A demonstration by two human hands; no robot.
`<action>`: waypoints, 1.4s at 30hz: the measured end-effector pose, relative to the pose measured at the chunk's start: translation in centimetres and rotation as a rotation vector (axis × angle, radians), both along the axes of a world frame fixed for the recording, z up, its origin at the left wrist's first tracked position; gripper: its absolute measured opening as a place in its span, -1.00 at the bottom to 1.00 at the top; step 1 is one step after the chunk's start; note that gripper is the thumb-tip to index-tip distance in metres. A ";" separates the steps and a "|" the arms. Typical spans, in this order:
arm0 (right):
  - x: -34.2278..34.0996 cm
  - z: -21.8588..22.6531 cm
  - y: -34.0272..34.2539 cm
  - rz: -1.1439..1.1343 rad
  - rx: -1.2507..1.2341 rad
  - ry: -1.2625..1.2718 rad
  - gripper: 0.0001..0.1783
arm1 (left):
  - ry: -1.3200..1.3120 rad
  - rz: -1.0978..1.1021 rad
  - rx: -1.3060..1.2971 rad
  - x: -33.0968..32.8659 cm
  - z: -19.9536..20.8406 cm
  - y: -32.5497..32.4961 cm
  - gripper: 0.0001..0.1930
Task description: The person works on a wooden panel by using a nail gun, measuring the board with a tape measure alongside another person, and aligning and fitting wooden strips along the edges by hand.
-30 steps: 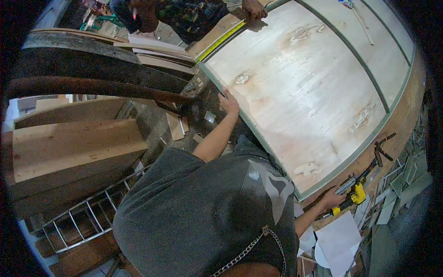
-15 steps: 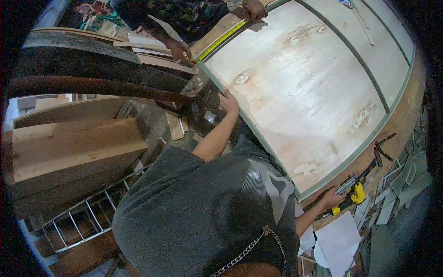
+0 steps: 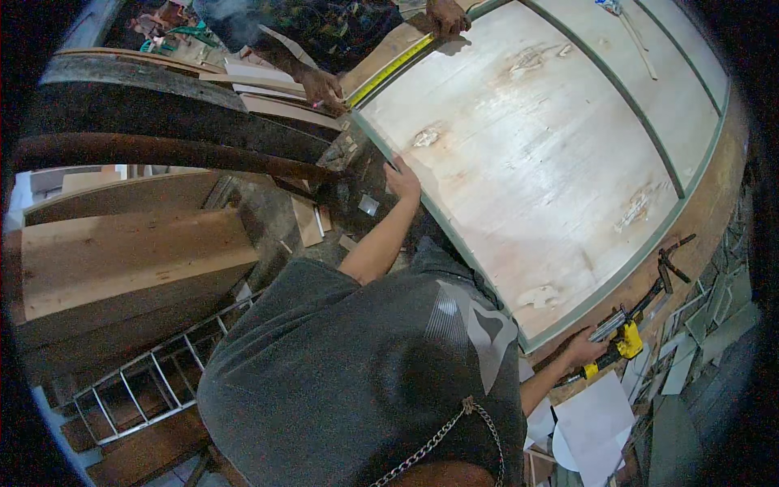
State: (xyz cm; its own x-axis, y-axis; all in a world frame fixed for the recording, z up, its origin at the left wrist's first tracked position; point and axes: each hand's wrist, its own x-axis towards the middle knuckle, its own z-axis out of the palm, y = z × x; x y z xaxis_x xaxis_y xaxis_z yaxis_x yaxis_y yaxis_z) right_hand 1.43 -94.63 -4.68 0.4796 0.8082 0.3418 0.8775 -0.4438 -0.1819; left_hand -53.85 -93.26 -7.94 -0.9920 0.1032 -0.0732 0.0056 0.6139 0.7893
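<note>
A large pale wooden panel with narrow green edge strips lies in front of me, its surface stained and patched. My left hand is closed over its left edge, the thumb on top. My right hand is closed at the near right corner, against a yellow-and-black tool with a silver part; its exact grip is partly hidden. Across the panel, a co-worker's hands hold a yellow tape measure stretched along the far edge. A small slim pale item shows in the co-worker's other hand.
A black clamp-like piece lies on the wooden table edge. White sheets and offcuts crowd the right. Left are a dark curved beam, a wooden box and a metal ladder.
The co-worker's hand at the tape's left end has shifted slightly and its fingers have turned. The tape, panel and both my hands stay where they were.
</note>
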 end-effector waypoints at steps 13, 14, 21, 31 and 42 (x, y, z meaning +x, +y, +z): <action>-0.7 1.1 -0.2 0.016 0.010 0.055 -0.43 | 0.049 0.010 -0.019 0.9 1.9 0.2 -0.31; -0.9 1.2 -0.2 0.022 0.013 0.050 -0.43 | 0.023 -0.004 0.006 1.3 2.8 0.4 -0.32; -0.6 0.3 0.1 0.061 0.053 0.015 -0.41 | 0.050 -0.003 0.037 0.6 2.3 0.4 -0.34; -2.6 2.4 0.0 -0.049 -0.095 0.024 -0.37 | -0.144 -0.015 0.037 0.5 1.4 -0.1 -0.32; -0.9 0.2 -0.2 -0.061 -0.046 0.033 -0.36 | -0.102 -0.039 -0.029 0.5 1.9 0.2 -0.39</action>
